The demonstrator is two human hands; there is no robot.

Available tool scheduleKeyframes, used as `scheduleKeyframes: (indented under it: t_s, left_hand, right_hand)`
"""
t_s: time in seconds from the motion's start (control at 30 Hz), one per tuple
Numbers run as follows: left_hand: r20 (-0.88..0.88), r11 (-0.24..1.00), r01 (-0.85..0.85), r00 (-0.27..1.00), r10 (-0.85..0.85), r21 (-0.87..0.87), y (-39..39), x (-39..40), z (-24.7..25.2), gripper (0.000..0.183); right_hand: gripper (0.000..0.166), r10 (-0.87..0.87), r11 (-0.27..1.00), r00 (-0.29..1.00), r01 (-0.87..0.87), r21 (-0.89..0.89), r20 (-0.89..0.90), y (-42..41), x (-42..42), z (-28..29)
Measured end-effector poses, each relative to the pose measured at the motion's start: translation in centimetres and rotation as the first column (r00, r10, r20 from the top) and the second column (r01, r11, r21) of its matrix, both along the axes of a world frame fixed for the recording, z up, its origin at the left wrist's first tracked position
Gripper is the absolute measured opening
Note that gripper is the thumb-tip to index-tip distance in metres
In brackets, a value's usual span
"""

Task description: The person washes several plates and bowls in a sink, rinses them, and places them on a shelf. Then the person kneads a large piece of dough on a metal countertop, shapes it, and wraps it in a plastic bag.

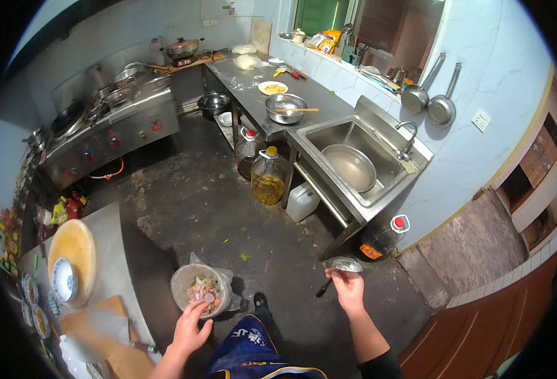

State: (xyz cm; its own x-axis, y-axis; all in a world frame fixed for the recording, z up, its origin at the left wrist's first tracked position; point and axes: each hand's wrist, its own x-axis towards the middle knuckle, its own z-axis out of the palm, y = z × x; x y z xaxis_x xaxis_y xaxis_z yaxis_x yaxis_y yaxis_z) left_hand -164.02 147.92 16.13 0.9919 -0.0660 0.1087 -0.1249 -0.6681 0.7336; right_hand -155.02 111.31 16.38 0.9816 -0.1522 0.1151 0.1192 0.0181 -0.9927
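Note:
My right hand [348, 289] grips the rim of a small, shiny, shallow bowl [347, 264], held out over the floor at the front right. Whether the bowl is metal or clear plastic I cannot tell. A short dark handle-like thing [324, 288] shows just below it; what it belongs to is unclear. My left hand [191, 328] is empty, fingers spread, near the close edge of a waste bin [182, 279]. The bin has a plastic bag liner [225, 279] and holds vegetable scraps [205, 290].
At left, a steel table [112, 246] bears a round wooden board [86, 246], a bowl [64, 279] and a cleaver [110, 322]. Oil jugs [267, 182] stand under the counter [240, 90]. A sink [363, 201] holds a basin [349, 168]. Scraps dot the floor [202, 213].

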Motion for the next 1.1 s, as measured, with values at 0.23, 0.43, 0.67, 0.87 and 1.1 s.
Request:
scheduleKeyframes:
  t_s: [0.23, 0.43, 0.67, 0.87, 1.1]
  left_hand:
    - [-0.081, 0.999, 0.015, 0.996, -0.02, -0.051, -3.5, 20.0, -1.7, 0.035]
    - [-0.038, 0.99, 0.134, 0.99, -0.135, -0.03, -7.2, 36.7, 2.7, 0.035]
    - [-0.015, 0.993, -0.047, 0.999, 0.049, 0.105, -6.7, 52.2, 2.7, 0.034]
    - [-0.272, 0.921, -0.175, 0.921, 0.279, 0.349, -2.4, 60.1, 2.5, 0.035]
    - [-0.6, 0.818, -0.435, 0.559, 0.572, 0.376, 9.8, 50.2, -7.3, 0.03]
  right_hand:
    - [0.027, -0.15, 0.917, 0.977, 0.194, -0.348, 0.15, -4.4, 20.7, 3.6]
    - [0.032, -0.331, 0.908, 0.922, 0.369, -0.198, 0.2, -12.0, 37.5, 9.6]
    - [0.01, -0.27, 0.822, 0.835, 0.459, -0.338, 0.479, -17.9, 63.1, 18.0]
    - [0.014, -0.43, 0.75, 0.596, 0.654, -0.1, 0.678, -24.2, 88.2, 22.0]
    - [0.021, -0.586, 0.575, 0.382, 0.818, 0.034, 0.714, -30.1, 108.6, 27.5]
